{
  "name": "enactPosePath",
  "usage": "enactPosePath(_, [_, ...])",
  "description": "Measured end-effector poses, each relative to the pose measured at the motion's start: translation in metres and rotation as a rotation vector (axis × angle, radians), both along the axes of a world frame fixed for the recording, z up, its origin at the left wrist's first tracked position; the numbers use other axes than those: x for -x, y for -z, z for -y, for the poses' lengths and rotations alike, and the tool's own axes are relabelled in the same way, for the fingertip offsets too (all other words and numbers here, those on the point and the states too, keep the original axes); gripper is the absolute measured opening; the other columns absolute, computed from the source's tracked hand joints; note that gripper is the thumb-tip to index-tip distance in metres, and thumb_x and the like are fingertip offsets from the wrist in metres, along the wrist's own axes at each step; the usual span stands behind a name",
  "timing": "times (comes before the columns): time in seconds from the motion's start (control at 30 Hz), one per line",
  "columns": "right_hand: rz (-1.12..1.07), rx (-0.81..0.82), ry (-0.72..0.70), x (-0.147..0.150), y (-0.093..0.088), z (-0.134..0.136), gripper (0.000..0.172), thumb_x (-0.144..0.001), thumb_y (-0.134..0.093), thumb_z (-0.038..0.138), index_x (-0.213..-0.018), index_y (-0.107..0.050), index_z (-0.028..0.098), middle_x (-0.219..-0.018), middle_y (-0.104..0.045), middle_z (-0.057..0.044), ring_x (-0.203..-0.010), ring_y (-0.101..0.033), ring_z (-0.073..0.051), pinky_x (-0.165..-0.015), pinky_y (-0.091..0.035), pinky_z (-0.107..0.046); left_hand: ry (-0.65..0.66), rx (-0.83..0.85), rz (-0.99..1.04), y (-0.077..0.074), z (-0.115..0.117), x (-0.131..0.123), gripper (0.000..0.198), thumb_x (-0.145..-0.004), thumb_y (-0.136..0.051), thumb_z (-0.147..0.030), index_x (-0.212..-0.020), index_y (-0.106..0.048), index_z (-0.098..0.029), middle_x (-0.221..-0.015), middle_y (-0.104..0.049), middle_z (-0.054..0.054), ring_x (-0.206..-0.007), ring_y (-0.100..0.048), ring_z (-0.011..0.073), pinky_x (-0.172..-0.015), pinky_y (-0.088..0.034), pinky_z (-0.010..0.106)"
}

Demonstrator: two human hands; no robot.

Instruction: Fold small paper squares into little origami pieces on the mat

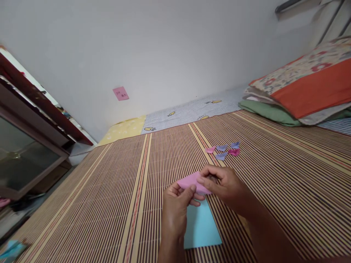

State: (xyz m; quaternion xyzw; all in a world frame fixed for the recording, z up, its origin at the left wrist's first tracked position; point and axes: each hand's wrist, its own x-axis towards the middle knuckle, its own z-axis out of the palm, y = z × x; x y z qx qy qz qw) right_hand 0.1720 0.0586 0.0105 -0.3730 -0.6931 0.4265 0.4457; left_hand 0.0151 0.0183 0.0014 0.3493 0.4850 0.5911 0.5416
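Observation:
A folded piece of pink paper (189,180) is held up between both hands above the striped mat. My left hand (177,204) grips its left and lower edge, thumb on top and fingers underneath. My right hand (219,182) pinches the right end between thumb and fingers. Below them a light blue sheet of paper (203,226) lies flat on the mat, partly covered by my left hand. Just beyond my right hand lie several small folded paper pieces: a pink one (210,150), purple ones (222,147) and a magenta one (234,152).
The striped bamboo mat (123,175) covers the bed, with patterned sheet (178,115) along the wall. Folded bedding (315,87) is stacked at the right. A pink note (120,93) is stuck on the wall. Something blue (13,250) lies at the lower left.

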Motion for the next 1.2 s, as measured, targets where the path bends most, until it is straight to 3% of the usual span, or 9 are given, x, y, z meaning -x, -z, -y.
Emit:
enactPosePath(0.1, [-0.014,0.031,-0.064,0.000,-0.002,0.001,0.012,-0.087,-0.067,0.027,-0.079,-0.069,0.019,-0.070,-0.059,0.002,-0.064,-0.050,-0.014,-0.058,-0.038,-0.027,-0.029,-0.001,0.034,0.001,-0.002,0.004,0.028,-0.066,-0.090,-0.027,-0.082,-0.077,-0.008,-0.063,-0.076,0.007,-0.053,-0.071,0.0153,-0.050,-0.055,0.019])
enactPosePath(0.5, [-0.036,0.000,0.046,0.014,0.000,0.003,0.024,-0.090,-0.065,0.028,-0.068,-0.063,0.019,-0.064,-0.054,0.003,-0.060,-0.045,-0.014,-0.056,-0.034,-0.028,-0.037,-0.072,0.072,0.001,-0.001,0.009,0.024,-0.070,-0.090,-0.025,-0.086,-0.078,-0.010,-0.073,-0.081,0.009,-0.065,-0.074,0.0164,-0.067,-0.059,0.024])
enactPosePath(0.77, [-0.135,-0.043,0.019,0.018,-0.002,0.004,0.022,-0.090,-0.065,0.022,-0.069,-0.069,0.020,-0.087,-0.064,-0.004,-0.090,-0.063,-0.021,-0.081,-0.049,-0.035,0.005,-0.184,0.053,0.002,0.001,0.014,0.018,-0.077,-0.087,-0.027,-0.085,-0.075,-0.015,-0.076,-0.078,0.004,-0.071,-0.073,0.0166,-0.074,-0.056,0.026])
enactPosePath(0.9, [-0.184,0.038,0.016,0.021,-0.003,0.007,0.021,-0.089,-0.066,0.024,-0.069,-0.068,0.019,-0.100,-0.068,-0.007,-0.102,-0.065,-0.024,-0.083,-0.051,-0.035,-0.013,-0.264,-0.030,0.002,0.002,0.015,0.019,-0.088,-0.077,-0.032,-0.079,-0.071,-0.016,-0.077,-0.075,0.005,-0.074,-0.071,0.0178,-0.073,-0.054,0.027])
enactPosePath(1.0, [-0.234,0.108,-0.036,0.024,-0.004,0.009,0.021,-0.089,-0.067,0.024,-0.069,-0.066,0.019,-0.098,-0.070,-0.007,-0.096,-0.067,-0.022,-0.083,-0.052,-0.034,-0.048,-0.280,-0.068,0.002,0.003,0.014,0.023,-0.094,-0.070,-0.034,-0.079,-0.067,-0.017,-0.075,-0.073,0.004,-0.072,-0.069,0.0173,-0.073,-0.053,0.027])
enactPosePath(1.2, [-0.339,0.208,-0.080,0.028,-0.002,0.010,0.023,-0.091,-0.067,0.028,-0.070,-0.063,0.020,-0.071,-0.066,-0.001,-0.072,-0.064,-0.018,-0.073,-0.052,-0.033,-0.067,-0.330,-0.139,-0.004,0.006,0.012,0.022,-0.095,-0.068,-0.033,-0.080,-0.066,-0.018,-0.087,-0.073,0.006,-0.077,-0.068,0.0172,-0.074,-0.053,0.027])
